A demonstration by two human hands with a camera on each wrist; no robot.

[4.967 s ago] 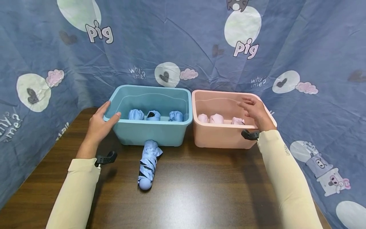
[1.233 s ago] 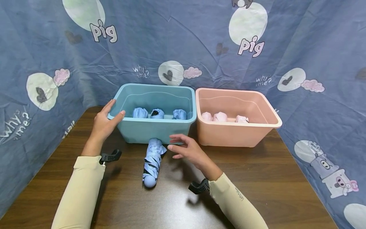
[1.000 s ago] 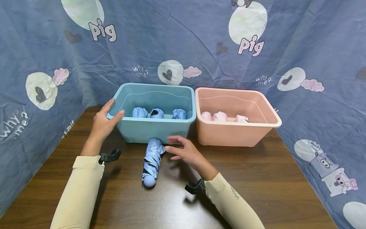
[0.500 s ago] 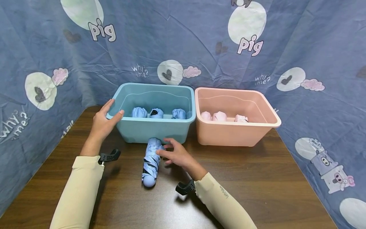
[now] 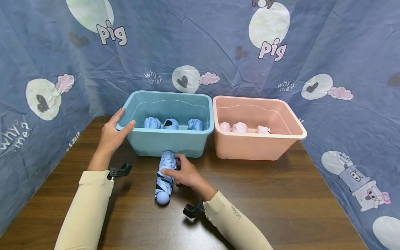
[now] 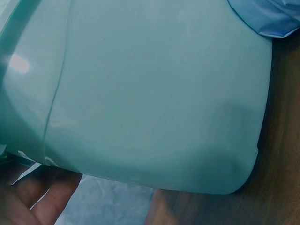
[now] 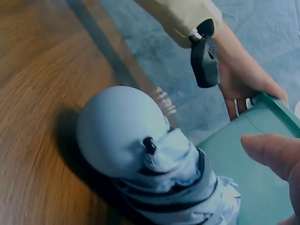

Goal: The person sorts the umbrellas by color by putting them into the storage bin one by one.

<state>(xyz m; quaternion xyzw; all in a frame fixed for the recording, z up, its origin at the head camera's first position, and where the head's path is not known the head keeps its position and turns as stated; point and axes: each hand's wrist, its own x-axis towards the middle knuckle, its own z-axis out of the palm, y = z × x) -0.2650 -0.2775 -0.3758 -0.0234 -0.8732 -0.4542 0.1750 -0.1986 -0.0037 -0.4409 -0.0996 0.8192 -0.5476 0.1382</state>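
A folded light-blue umbrella point(image 5: 165, 178) with black strips and a rounded handle end point(image 7: 117, 131) lies on the table, its far end against the teal bin point(image 5: 168, 142). My right hand point(image 5: 187, 173) is spread over the umbrella's right side. Its thumb overlaps the fabric in the head view, but the right wrist view shows the thumb point(image 7: 272, 150) apart from it. My left hand point(image 5: 110, 135) holds the teal bin's near-left corner, thumb over the rim and some fingers point(image 6: 56, 197) below it outside. Several blue bundles point(image 5: 152, 123) sit inside that bin.
A pink bin point(image 5: 247, 147) stands immediately right of the teal one, with pink bundles point(image 5: 239, 127) inside. Both are on a dark wooden table point(image 5: 275, 198). A printed blue cloth point(image 5: 225, 45) hangs behind and beside the table.
My right hand has moved from over the pink bin leftward and down to the umbrella, its thumb now over the fabric. My left hand stays on the teal bin's corner.
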